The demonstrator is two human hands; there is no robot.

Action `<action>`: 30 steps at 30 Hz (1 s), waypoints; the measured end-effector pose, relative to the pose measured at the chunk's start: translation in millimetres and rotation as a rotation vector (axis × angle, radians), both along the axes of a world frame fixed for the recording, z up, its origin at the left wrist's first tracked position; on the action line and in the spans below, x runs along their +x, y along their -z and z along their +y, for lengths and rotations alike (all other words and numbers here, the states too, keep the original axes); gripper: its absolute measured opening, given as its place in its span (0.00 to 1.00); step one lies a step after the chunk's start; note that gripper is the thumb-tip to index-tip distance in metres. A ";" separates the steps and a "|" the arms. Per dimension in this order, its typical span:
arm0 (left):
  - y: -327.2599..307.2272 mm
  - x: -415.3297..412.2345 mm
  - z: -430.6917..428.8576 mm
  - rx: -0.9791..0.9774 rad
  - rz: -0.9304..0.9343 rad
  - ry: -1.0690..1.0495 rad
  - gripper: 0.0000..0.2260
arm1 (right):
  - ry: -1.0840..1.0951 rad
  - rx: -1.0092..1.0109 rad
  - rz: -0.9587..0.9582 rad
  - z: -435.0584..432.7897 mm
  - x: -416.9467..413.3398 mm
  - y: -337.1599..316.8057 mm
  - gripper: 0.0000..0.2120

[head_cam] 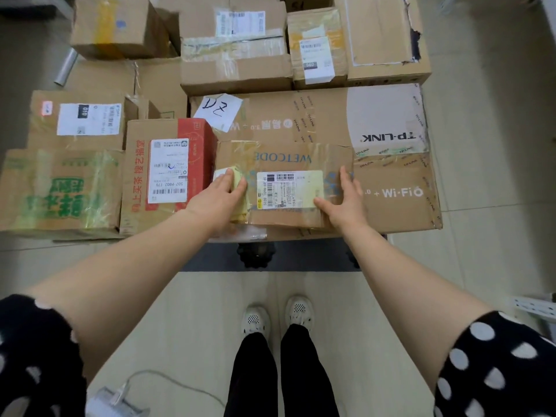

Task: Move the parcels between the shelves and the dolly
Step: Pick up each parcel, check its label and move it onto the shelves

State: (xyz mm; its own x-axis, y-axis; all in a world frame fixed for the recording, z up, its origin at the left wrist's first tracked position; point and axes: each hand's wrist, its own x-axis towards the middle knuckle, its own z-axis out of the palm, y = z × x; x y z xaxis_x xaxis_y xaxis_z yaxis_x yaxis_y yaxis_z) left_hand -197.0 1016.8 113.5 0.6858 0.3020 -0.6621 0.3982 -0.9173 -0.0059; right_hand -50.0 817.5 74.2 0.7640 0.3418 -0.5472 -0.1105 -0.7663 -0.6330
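Lying flat on the near part of the large TP-LINK box (391, 121), which is itself carried on the dolly (316, 260), the small taped parcel (285, 159) is bracketed by both hands. The left hand (216, 195) is laid over the parcel's left end, its fingers (237, 183) straight and flat on the yellow-taped corner. The right hand (346, 200) is set against the right end, with the fingers extended along that edge and the thumb spread across the near corner of the white label. Neither hand is seen to be curled round the parcel: both are spread wide, and it is touched rather than clenched. The parcel is thus enclosed between the two sets of fingers, with its label in the gap between them. Such a two-sided hold is judged to suit a flat, light carton, which can be squeezed between the palms and kept level. Whether it is being set down or taken up cannot be told. A red-and-brown box (168, 170) stands just left of it.
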 end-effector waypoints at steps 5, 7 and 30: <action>-2.7 -11.0 -5.4 0.063 0.013 0.057 0.37 | -0.025 -0.004 0.002 -2.8 -10.0 2.5 0.42; -4.2 -14.2 -9.1 0.083 0.026 0.066 0.36 | -0.032 -0.004 0.009 -4.7 -13.0 3.9 0.42; -115.7 50.3 -92.9 0.049 -0.033 0.234 0.42 | -0.273 -0.326 -0.151 -79.7 -18.2 -138.9 0.40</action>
